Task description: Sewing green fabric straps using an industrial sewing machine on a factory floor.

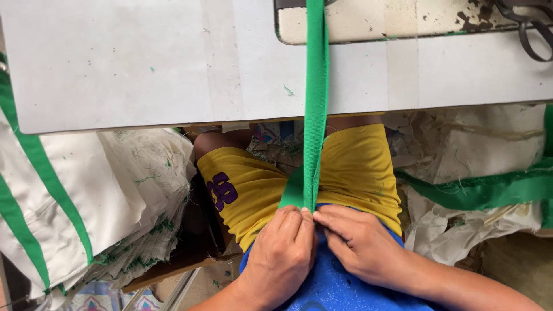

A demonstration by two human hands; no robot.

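Both hands, left hand (280, 251) and right hand (358, 242), pinch the near end of the green strip (315, 103) over the lap. It runs taut across the bench (144, 63) near edge toward the machine base (403, 20); sewing seems not yet begun.

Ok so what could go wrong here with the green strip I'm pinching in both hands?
The green strip runs taut from the left hand and right hand up across the white table. If the pinch slips, its fold may open near the fingers. It could also rub on the table edge and possibly twist. The scissors at the far corner lie close to the edge, so a tug on the fabric might knock them.
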